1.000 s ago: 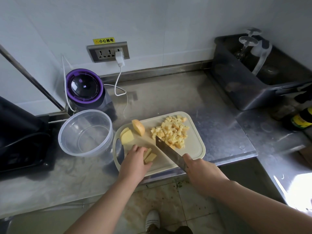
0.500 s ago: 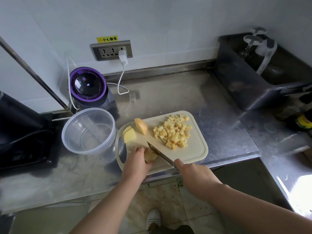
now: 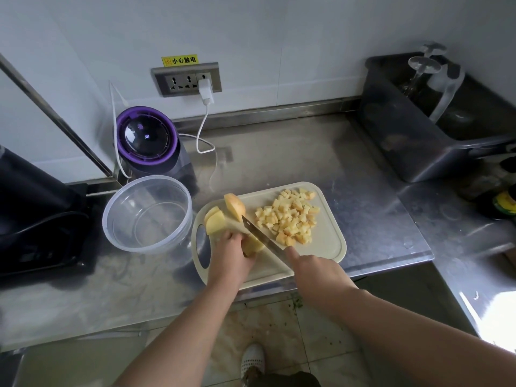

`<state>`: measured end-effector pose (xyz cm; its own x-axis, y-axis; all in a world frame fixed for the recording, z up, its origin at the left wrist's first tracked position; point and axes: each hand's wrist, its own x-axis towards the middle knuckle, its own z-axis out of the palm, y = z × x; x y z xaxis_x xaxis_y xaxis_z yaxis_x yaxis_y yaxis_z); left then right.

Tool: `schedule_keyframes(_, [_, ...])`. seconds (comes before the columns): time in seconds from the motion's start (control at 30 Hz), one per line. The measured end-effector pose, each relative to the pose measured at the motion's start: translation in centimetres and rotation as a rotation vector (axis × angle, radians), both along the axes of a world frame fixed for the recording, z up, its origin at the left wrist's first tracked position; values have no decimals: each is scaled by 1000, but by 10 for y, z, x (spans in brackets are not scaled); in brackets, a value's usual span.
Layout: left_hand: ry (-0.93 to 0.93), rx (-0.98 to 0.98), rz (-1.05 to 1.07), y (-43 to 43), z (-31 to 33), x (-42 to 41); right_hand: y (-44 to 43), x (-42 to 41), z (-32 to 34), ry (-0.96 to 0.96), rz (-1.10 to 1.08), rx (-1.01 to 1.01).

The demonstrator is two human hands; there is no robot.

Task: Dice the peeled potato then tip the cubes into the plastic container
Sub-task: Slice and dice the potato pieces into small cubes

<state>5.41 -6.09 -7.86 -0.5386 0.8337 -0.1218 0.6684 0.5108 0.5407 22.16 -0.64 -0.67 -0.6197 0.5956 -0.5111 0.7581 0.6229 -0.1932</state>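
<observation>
**Knife blade set against the held potato piece**

The left hand (image 3: 231, 252) curls its fingers over a pale yellow peeled potato piece (image 3: 253, 244), pinning it to the cream plastic cutting board (image 3: 326, 247). The right hand (image 3: 312, 272) grips the handle of a steel kitchen knife (image 3: 261, 235). The blade runs diagonally away from that hand toward the far left, close on the right of the left fingertips. Whether the edge has entered the piece cannot be told. The heap of diced yellow cubes (image 3: 287, 216) lies beyond the right hand, and two uncut wedges (image 3: 215, 222) lie just beyond the left. The clear round plastic container (image 3: 107, 219), holding no cubes, stands left of the left hand, which is the nearer hand.
</observation>
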Motion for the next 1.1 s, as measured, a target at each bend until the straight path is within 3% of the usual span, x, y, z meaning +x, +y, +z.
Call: schedule_keyframes(1.1, [4,26,48,-8,-13,-4,-4,-13,-7,-51,104,16])
